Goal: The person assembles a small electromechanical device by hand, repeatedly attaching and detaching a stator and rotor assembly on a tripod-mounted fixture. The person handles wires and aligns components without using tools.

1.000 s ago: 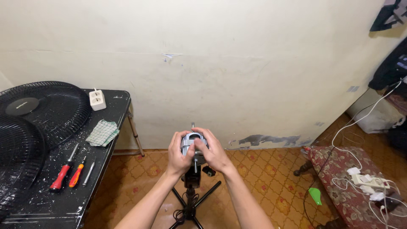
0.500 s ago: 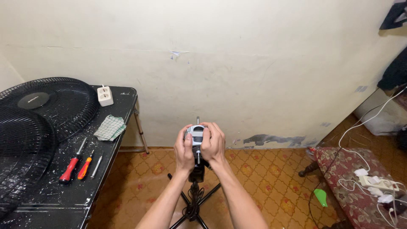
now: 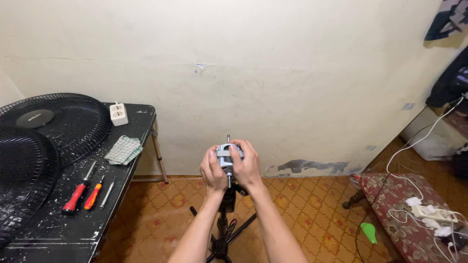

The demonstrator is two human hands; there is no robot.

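Head: motor (image 3: 227,155) clasped between left hand (image 3: 212,170) and right hand (image 3: 246,165).

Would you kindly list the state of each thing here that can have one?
Fan motor: held up between both hands, shaft upright.
Left hand: gripping the motor.
Right hand: gripping the motor.
Fan grilles: detached, lying on black table.
Screwdrivers: lying flat, unused.
Checked cloth: crumpled.
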